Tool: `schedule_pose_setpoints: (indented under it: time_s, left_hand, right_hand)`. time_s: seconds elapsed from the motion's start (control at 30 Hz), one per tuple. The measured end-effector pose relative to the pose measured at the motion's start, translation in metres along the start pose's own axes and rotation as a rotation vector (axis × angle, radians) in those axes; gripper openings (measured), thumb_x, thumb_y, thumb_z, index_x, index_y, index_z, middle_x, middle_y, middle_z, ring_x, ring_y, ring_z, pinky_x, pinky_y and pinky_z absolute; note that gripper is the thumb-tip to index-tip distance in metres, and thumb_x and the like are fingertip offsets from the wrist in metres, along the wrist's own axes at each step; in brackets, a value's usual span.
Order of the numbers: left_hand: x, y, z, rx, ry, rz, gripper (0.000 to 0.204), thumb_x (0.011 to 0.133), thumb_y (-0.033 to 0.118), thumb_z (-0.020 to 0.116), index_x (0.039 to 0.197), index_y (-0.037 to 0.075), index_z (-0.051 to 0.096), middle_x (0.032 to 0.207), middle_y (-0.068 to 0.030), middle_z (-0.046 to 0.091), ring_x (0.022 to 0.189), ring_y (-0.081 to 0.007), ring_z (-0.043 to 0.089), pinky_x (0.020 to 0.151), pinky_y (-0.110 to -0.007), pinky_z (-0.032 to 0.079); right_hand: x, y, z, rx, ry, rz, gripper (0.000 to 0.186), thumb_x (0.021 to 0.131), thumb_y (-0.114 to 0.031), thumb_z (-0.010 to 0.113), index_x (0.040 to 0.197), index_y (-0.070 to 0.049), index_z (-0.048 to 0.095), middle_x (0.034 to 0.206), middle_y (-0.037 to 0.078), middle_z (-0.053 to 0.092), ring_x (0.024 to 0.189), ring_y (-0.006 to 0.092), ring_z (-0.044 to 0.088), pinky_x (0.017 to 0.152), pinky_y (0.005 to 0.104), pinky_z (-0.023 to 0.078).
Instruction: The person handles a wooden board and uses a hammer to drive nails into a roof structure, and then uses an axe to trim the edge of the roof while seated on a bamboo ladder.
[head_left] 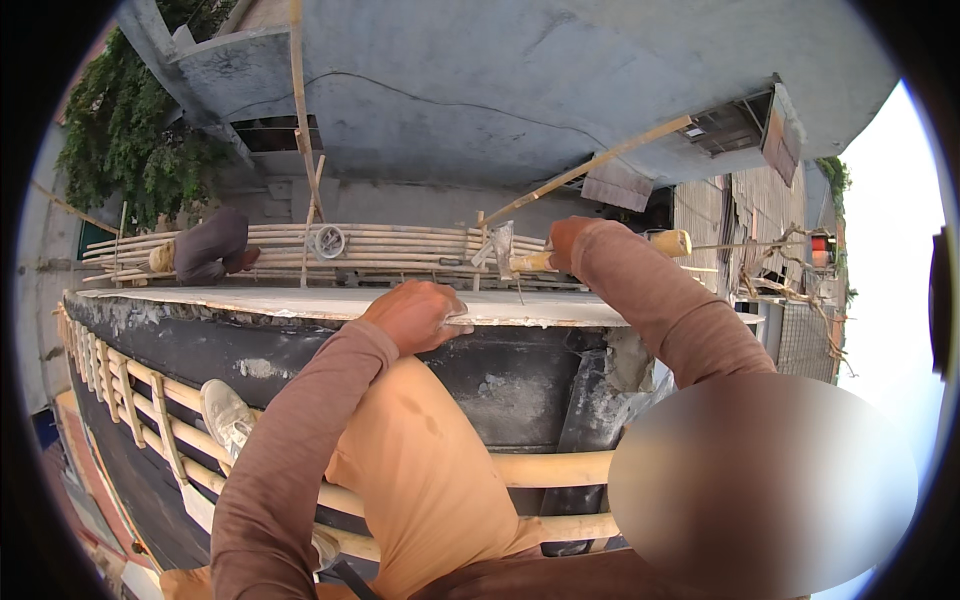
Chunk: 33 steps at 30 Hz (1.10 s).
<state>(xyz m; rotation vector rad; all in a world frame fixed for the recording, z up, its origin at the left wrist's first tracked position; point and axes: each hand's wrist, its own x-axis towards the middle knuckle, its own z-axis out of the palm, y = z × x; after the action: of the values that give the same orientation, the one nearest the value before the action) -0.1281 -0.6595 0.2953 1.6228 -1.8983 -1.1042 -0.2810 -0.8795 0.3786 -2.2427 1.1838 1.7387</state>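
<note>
My left hand (415,312) is closed on the white, chipped top edge (540,308) of a dark wall (520,380), with its fingers curled over the lip. Beyond that edge my right hand (568,240) is closed on a long yellowish object (530,262), partly hidden by the hand and forearm, which I cannot identify. A pale, smeared piece (500,245) stands just left of it. My bent leg (420,440) in tan trousers and a pale shoe (225,415) are over bamboo poles (550,468).
A co-worker (210,250) bends over the far bamboo platform (380,240), near a white bucket (328,241). Upright and slanting poles (600,160) stand before a grey wall (440,80). A tree (130,130) is at upper left, corrugated sheets (700,210) at right. A blurred oval covers the lower right.
</note>
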Motion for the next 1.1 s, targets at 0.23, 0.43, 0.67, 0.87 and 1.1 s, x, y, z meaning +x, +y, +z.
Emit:
schedule_pose_setpoints:
  time_s: [0.23, 0.43, 0.67, 0.87, 1.1]
  left_hand:
    - [0.0, -0.004, 0.002, 0.0, 0.02, 0.03, 0.033, 0.093, 0.031, 0.073, 0.11, 0.003, 0.077, 0.11, -0.0135, 0.074, 0.099, -0.0372, 0.07, 0.09, -0.045, 0.056]
    - [0.0, -0.005, 0.004, -0.002, 0.017, 0.019, 0.034, 0.093, 0.035, 0.072, 0.109, 0.005, 0.078, 0.114, -0.0123, 0.074, 0.102, -0.0366, 0.07, 0.094, -0.045, 0.054]
    - [0.002, 0.002, -0.001, 0.027, -0.019, 0.006, 0.035, 0.095, 0.036, 0.071, 0.109, 0.005, 0.078, 0.113, -0.0122, 0.074, 0.103, -0.0359, 0.07, 0.095, -0.045, 0.054]
    - [-0.002, -0.002, -0.001, 0.006, 0.008, 0.001, 0.033, 0.093, 0.03, 0.073, 0.111, 0.003, 0.077, 0.113, -0.0134, 0.074, 0.102, -0.0369, 0.07, 0.092, -0.045, 0.055]
    - [0.001, 0.001, -0.002, 0.02, 0.007, -0.001, 0.033, 0.093, 0.031, 0.074, 0.11, 0.004, 0.078, 0.112, -0.0133, 0.074, 0.1, -0.0368, 0.07, 0.091, -0.044, 0.056]
  right_hand:
    - [0.01, 0.006, 0.025, 0.312, 0.274, 0.043, 0.049, 0.1, -0.038, 0.064, 0.144, -0.016, 0.059, 0.134, 0.017, 0.067, 0.124, 0.0367, 0.063, 0.105, 0.0469, 0.051]
    - [0.01, 0.019, 0.01, 0.314, 0.295, -0.036, 0.047, 0.102, -0.038, 0.062, 0.144, -0.017, 0.06, 0.13, 0.017, 0.069, 0.123, 0.0334, 0.064, 0.105, 0.045, 0.051]
    - [-0.002, 0.005, 0.03, 0.082, 0.046, 0.005, 0.056, 0.1, -0.042, 0.062, 0.147, -0.013, 0.054, 0.136, 0.017, 0.065, 0.129, 0.0345, 0.06, 0.109, 0.0467, 0.048]
    - [-0.014, 0.016, 0.001, 0.562, 0.439, 0.019, 0.056, 0.101, -0.045, 0.061, 0.146, -0.013, 0.055, 0.135, 0.02, 0.064, 0.13, 0.0356, 0.059, 0.108, 0.0455, 0.048]
    - [-0.008, 0.011, 0.012, 0.182, 0.191, 0.051, 0.038, 0.101, -0.036, 0.061, 0.132, -0.015, 0.068, 0.133, 0.013, 0.068, 0.123, 0.0339, 0.065, 0.101, 0.0501, 0.055]
